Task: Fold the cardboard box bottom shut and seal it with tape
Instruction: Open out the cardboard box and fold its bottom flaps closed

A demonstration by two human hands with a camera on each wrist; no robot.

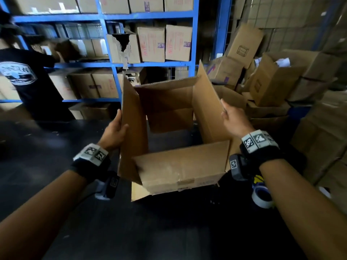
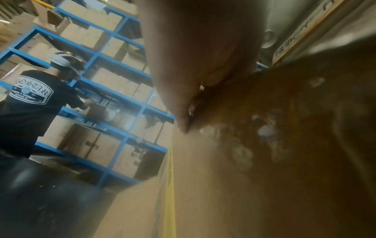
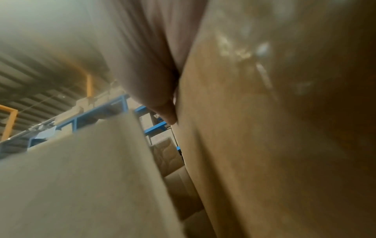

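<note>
A brown cardboard box (image 1: 180, 171) stands open-side up on the black table (image 1: 131, 231), its flaps raised. My left hand (image 1: 114, 130) grips the tall left flap (image 1: 131, 117), thumb on the inner face and fingers behind it. In the left wrist view the fingers (image 2: 193, 56) lie along that cardboard (image 2: 223, 185). My right hand (image 1: 234, 119) rests against the outer face of the right flap (image 1: 206, 106). The right wrist view shows its fingers (image 3: 146, 56) straight and flat on the flap (image 3: 264, 145). A roll of clear tape (image 1: 262, 197) lies on the table under my right forearm.
Blue shelving (image 1: 105, 62) full of cartons runs behind the table. Another person in a black shirt (image 1: 28, 81) stands at the shelves on the left. A loose pile of cardboard boxes (image 1: 272, 85) crowds the right side.
</note>
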